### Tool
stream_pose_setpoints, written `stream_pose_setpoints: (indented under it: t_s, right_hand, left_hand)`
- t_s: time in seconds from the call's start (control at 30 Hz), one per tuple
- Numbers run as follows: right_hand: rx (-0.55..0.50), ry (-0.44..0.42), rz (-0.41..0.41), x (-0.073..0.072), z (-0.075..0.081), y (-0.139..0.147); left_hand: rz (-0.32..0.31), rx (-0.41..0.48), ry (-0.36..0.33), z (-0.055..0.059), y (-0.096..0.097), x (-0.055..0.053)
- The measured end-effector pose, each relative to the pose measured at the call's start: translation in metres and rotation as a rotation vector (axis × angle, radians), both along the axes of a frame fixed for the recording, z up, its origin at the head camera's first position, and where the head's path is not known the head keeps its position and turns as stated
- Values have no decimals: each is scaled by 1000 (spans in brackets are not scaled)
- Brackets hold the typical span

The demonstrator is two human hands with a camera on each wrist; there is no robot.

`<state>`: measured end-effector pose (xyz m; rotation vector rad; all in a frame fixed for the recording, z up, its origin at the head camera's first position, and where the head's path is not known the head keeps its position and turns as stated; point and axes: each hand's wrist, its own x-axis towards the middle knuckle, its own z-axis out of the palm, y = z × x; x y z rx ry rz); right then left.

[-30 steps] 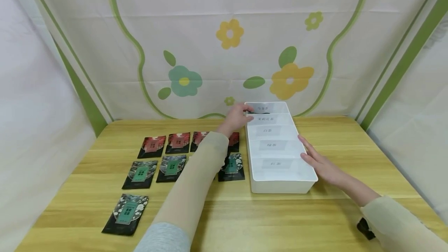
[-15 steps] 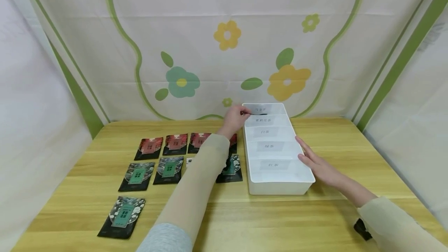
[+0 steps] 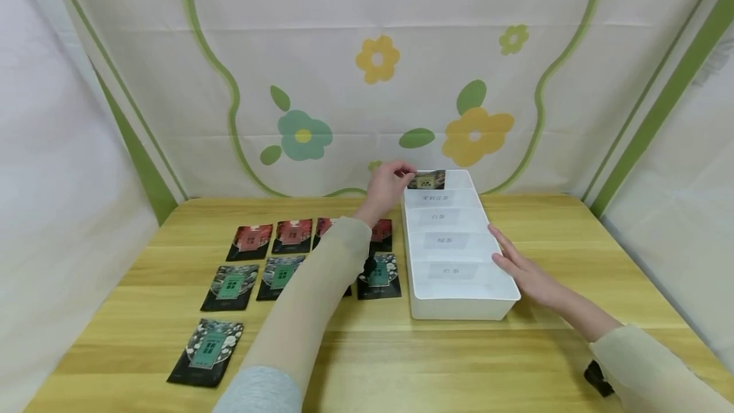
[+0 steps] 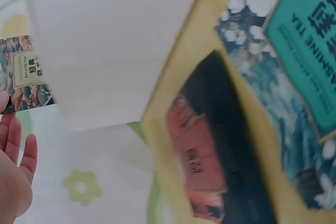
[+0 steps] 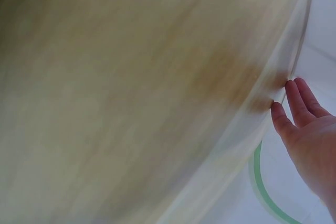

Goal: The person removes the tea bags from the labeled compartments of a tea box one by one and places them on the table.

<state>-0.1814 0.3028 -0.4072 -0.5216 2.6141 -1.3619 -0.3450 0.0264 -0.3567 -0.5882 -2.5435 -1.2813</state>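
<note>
My left hand pinches the edge of a dark oolong tea sachet at the far end of a white divided box. The sachet's upper part stands above the rim of the farthest compartment, and its lower part is hidden in the box. In the left wrist view the thumb lies over a corner of the printed sachet. My right hand rests its extended fingers against the box's right side. The right wrist view shows those fingertips touching the box wall.
Left of the box lie red-labelled tea sachets in a back row, green-labelled jasmine sachets before them, and one more sachet in front. My left sleeve covers part of the rows. A small black object lies by the right sleeve.
The sachet at the far compartment has come up from mostly hidden to showing its printed front above the rim, with my left hand raised slightly. My right hand stays at the box side.
</note>
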Motion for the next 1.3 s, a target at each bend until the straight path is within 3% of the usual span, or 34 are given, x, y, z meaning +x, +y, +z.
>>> stream_pose_setpoints:
  t_s: [0.33, 0.77, 0.9, 1.0, 1.13, 1.3]
  right_hand:
    - [17, 23, -4, -3, 1, 1]
    - [-1, 11, -8, -4, -2, 7]
    - [-5, 10, -12, -6, -2, 7]
    - [0, 13, -15, -6, -1, 8]
    - [-8, 14, -8, -6, -1, 8]
    - [-15, 16, -1, -7, -2, 8]
  left_hand:
    - [-109, 116, 87, 30, -12, 14]
    - [-204, 167, 116, 37, -58, 46]
    - [-224, 176, 147, 37, -79, 61]
    - [-222, 155, 160, 46, -94, 83]
    - [-191, 107, 115, 58, -117, 113]
    - [-141, 98, 37, 45, -151, 127]
